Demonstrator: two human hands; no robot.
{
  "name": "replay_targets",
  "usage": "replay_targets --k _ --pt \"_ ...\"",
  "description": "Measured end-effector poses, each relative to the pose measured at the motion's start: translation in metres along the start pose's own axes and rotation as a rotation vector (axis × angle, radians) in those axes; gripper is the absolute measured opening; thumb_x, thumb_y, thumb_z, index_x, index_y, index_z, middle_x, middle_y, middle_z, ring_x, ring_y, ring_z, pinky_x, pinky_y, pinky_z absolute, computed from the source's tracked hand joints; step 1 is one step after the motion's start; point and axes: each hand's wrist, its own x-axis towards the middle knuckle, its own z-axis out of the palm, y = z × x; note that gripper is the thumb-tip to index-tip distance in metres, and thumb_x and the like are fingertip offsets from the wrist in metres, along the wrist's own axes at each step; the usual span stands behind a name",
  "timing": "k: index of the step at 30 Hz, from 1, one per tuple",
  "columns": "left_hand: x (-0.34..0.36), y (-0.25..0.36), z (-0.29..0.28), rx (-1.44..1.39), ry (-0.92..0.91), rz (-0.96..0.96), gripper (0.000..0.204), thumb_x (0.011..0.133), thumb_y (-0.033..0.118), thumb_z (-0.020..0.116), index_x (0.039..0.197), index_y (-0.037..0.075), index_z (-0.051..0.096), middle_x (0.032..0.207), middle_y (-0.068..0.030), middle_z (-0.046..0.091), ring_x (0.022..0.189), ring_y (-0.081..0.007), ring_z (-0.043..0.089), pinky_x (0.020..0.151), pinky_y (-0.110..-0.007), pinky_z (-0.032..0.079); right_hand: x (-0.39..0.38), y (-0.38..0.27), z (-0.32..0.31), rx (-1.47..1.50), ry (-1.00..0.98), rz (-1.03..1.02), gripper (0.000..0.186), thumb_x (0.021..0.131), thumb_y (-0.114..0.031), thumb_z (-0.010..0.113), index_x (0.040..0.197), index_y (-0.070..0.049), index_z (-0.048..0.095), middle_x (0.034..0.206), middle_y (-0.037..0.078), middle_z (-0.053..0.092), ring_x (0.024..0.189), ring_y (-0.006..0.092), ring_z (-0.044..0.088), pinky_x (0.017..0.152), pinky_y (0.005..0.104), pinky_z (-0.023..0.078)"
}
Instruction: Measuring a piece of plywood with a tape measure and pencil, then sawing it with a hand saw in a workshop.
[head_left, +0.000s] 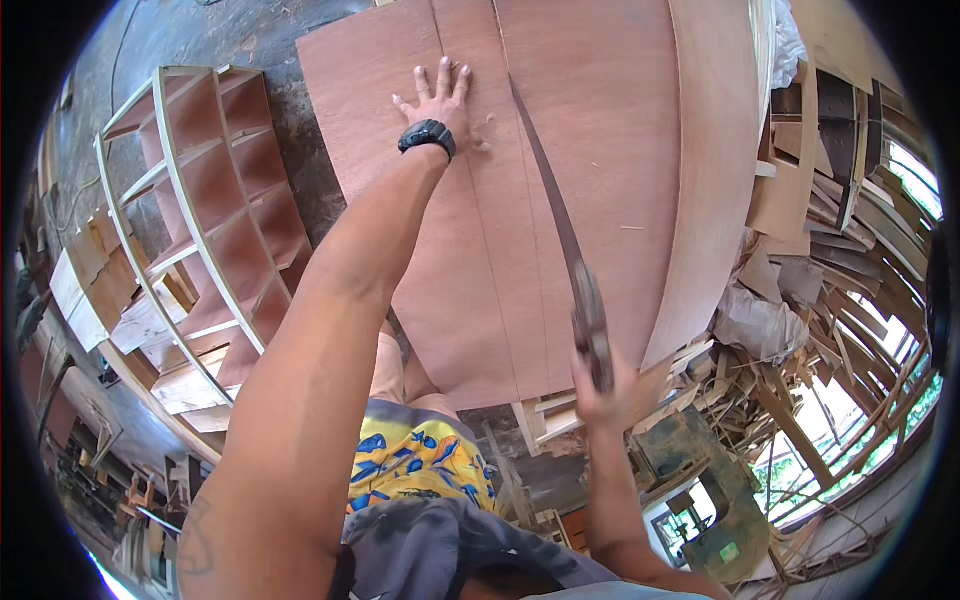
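A large reddish plywood sheet [600,150] lies before me, with long lines running away from me across it. My left hand [440,100] presses flat on the sheet, fingers spread, a dark watch [427,138] on its wrist. My right hand [605,390] is closed round the handle of a handsaw [548,180], slightly blurred by motion. The saw's long dark blade slants forward and left, its tip meeting a cut line in the sheet just right of my left hand. A little sawdust [483,135] lies beside that hand.
On the left stands a wooden frame with shelf-like compartments [200,200]. Stacked boards and offcuts [850,240] crowd the right side, near a crumpled plastic bag [760,325]. A green machine [715,500] stands at lower right. Light wooden frame pieces [550,420] show under the sheet's near edge.
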Motion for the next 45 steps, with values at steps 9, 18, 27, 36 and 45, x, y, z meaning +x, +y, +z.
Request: replay_targets --k 9,18,27,36,45 --pt "-0.006 -0.017 0.009 -0.113 0.18 0.094 0.118 0.073 0.052 0.086 0.165 0.028 0.016 0.174 -0.0072 0.003 0.157 -0.0446 0.005 0.113 -0.081 0.016 0.208 -0.001 0.12 0.047 0.121 -0.118 0.018 0.081 -0.019 0.075 0.085 -0.003 0.068 0.066 0.011 0.061 0.059 0.0231 0.058 0.061 0.0394 0.049" --pt "-0.086 -0.024 0.053 -0.12 0.016 0.039 0.128 0.061 0.049 0.092 0.165 0.034 0.018 0.173 -0.0125 -0.001 0.156 -0.0488 0.002 0.111 -0.082 0.017 0.23 -0.031 0.119 -0.004 0.11 -0.052 0.027 0.081 -0.019 0.075 0.104 -0.004 0.076 0.071 0.014 0.066 0.063 0.0268 0.064 0.065 0.0395 0.052" --pt "-0.061 0.003 0.022 -0.08 -0.112 0.015 0.132 0.062 0.055 0.092 0.165 0.037 0.01 0.173 -0.0094 -0.005 0.153 -0.0558 -0.003 0.112 -0.082 0.019 0.195 -0.037 0.082 0.021 0.08 -0.085 0.023 0.085 -0.022 0.077 0.088 -0.001 0.067 0.07 0.011 0.064 0.062 0.02 0.061 0.061 0.0366 0.049" --pt "-0.063 -0.004 0.029 -0.042 -0.062 0.009 0.134 0.063 0.057 0.092 0.164 0.039 0.006 0.173 -0.0093 -0.007 0.153 -0.0558 -0.004 0.112 -0.081 0.02 -0.084 -0.017 -0.05 0.036 -0.018 0.101 0.045 0.086 -0.009 0.073 0.128 0.004 0.064 0.08 0.003 0.067 0.07 0.0097 0.062 0.065 0.024 0.049" --pt "-0.059 0.004 0.035 -0.034 -0.019 -0.004 0.134 0.063 0.059 0.092 0.164 0.04 0.006 0.173 -0.0067 -0.006 0.155 -0.0519 -0.002 0.116 -0.078 0.019 0.129 0.036 0.08 0.037 0.094 -0.148 0.019 0.088 -0.014 0.073 0.102 -0.003 0.068 0.068 0.003 0.056 0.062 0.0112 0.054 0.059 0.0316 0.046"
